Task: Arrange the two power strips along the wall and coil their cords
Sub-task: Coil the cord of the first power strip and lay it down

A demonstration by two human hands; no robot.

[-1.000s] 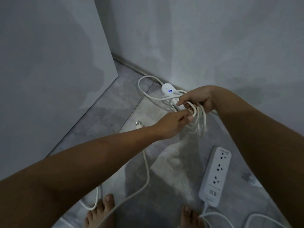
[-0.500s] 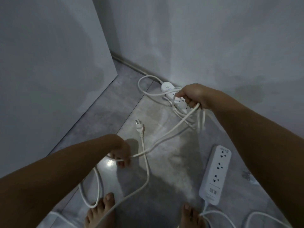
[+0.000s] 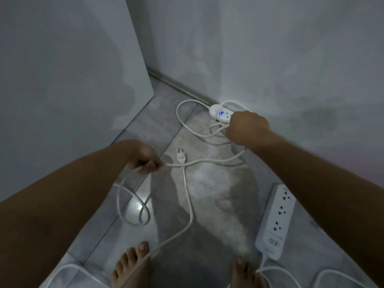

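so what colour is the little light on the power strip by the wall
Blue, on the rounded white power strip against the wall, seen in the head view.

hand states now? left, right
Left hand: closed, pinching the white cord.
Right hand: closed on cord loops beside the power strip by the wall.

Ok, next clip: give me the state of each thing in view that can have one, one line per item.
Left hand: closed, pinching the white cord.
Right hand: closed on cord loops beside the far strip.
Far power strip: on the floor against the wall, blue indicator lit.
Near power strip: flat on the floor, sockets up and empty.
Plug: unplugged, lying on the floor.
White cord: uncoiled, trailing loosely across the floor.
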